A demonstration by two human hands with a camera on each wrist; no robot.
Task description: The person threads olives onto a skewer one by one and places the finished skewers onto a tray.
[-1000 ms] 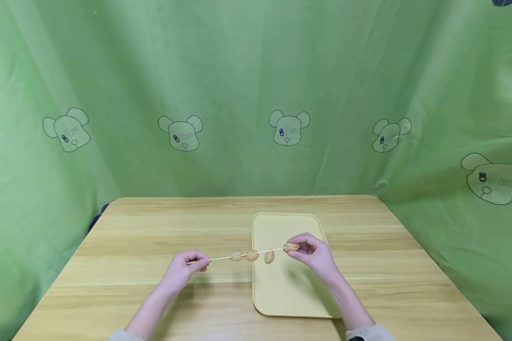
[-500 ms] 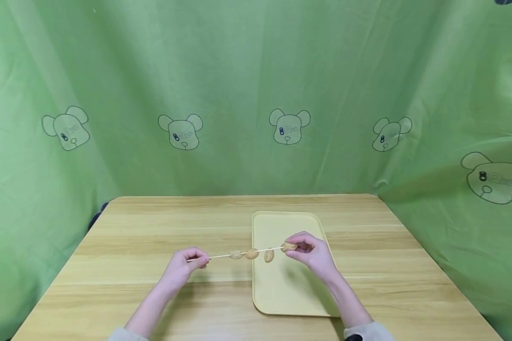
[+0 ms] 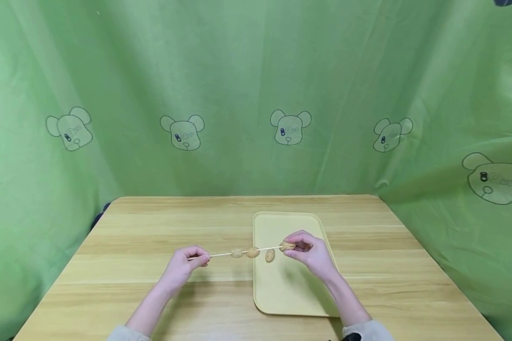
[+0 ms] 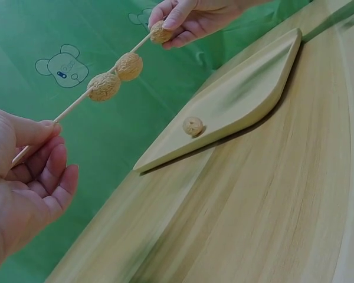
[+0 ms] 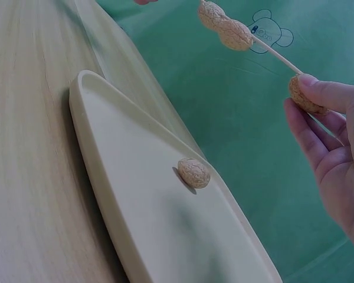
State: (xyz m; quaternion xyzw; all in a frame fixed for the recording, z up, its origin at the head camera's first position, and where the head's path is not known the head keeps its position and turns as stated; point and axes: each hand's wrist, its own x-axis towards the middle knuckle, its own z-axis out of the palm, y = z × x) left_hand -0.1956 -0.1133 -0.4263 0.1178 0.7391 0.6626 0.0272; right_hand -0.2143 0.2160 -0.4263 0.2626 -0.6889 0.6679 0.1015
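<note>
My left hand [image 3: 185,268] pinches a thin wooden skewer [image 4: 74,108] near its left end, thumb against the curled index finger. Two wrinkled tan oval balls are threaded side by side on the stick: a left ball [image 4: 104,86] and a right ball [image 4: 129,66]. At the skewer's far end, my right hand [image 3: 310,255] holds another ball [image 5: 305,94] of the same kind between thumb and fingers. The stick meets this ball's left end; how deep it goes in is hidden. One more wrinkled ball [image 5: 194,173] lies loose on the tray below the skewer.
The shallow cream tray [image 3: 290,298] lies on the right half of the wood-grain table [image 3: 153,220], under my right hand. Behind and beside the table hangs a green curtain [image 3: 234,61] with bear outlines. A dark object [image 3: 99,215] shows past the table's left edge.
My right hand has moved slightly left with its ball, toward the two threaded balls. The left hand stays nearly in place, and the loose ball has not moved.
</note>
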